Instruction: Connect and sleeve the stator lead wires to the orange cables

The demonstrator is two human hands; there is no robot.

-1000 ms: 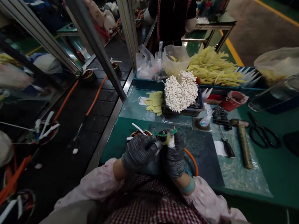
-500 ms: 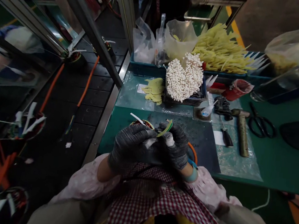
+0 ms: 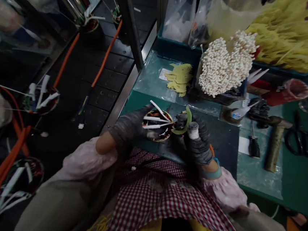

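Observation:
My right hand [image 3: 199,138], in a grey glove with white tape on one finger, is closed around a curved yellow-green strip [image 3: 187,118] and dark wire ends. White sleeved leads [image 3: 153,119] run from that hand across a round wound coil part [image 3: 160,135] that looks like a motor stator. At the left side of this part is my left hand [image 3: 129,126], also gloved. Its fingers are smeared by motion and partly hidden, so its grip does not show. An orange cable [image 3: 212,150] shows by my right wrist.
Behind my hands stand a box of white-tipped sticks [image 3: 224,64] and a heap of yellow-green sheets [image 3: 289,37]. Yellow pieces [image 3: 179,78] lie on plastic. To the right are a screwdriver [image 3: 254,145], hammer [image 3: 275,145] and scissors [image 3: 301,140]. A metal post [image 3: 131,22] rises left.
My left hand has moved left, away from my right hand, uncovering the coil part and its white leads. The yellow-green strip stays at my right hand. The view has shifted, with the bench nearer.

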